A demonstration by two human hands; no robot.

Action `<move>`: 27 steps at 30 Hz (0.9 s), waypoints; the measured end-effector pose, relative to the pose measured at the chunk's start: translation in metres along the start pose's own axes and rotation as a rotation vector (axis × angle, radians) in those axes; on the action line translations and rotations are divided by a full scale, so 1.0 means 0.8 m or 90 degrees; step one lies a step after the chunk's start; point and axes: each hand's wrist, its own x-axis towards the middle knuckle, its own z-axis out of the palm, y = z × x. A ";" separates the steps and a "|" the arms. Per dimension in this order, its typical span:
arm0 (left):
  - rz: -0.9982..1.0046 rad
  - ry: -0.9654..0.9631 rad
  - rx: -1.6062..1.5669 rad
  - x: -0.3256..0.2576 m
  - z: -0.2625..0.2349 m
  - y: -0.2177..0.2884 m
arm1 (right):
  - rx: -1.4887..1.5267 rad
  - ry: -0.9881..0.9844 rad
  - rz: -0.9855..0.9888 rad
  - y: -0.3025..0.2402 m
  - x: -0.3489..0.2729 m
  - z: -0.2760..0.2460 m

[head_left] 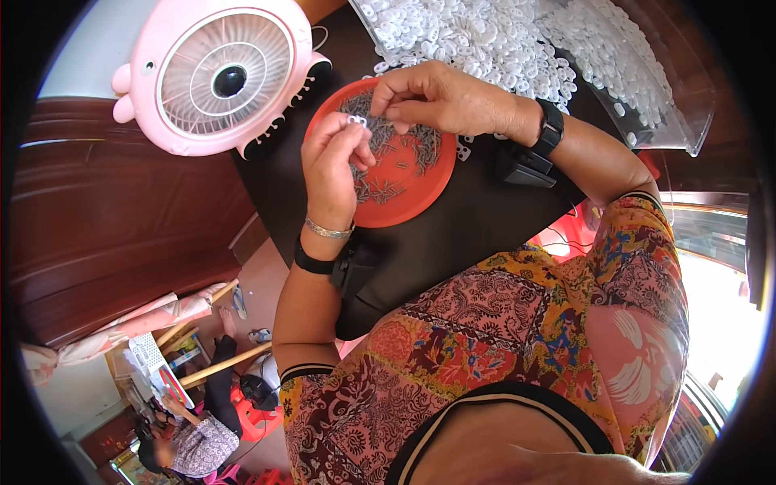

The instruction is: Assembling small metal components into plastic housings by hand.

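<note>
My left hand (333,166) pinches a small white plastic piece (356,120) between thumb and fingertips, held above a round red tray (428,190). The tray holds several thin dark metal pins (408,145). My right hand (444,99) hovers over the tray's far side, its fingertips pinched together close to the white piece, seemingly on a thin pin that is too small to make out clearly. Both wrists wear black bands with small black devices.
A pink round desk fan (218,77) stands at the left of the black table (477,222). A heap of small white plastic pieces (501,36) lies on clear plastic sheet at the back. Another person (198,440) sits far below left.
</note>
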 end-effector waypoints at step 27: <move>0.059 0.027 -0.036 0.004 -0.004 0.010 | -0.623 -0.094 -0.248 0.018 -0.008 0.037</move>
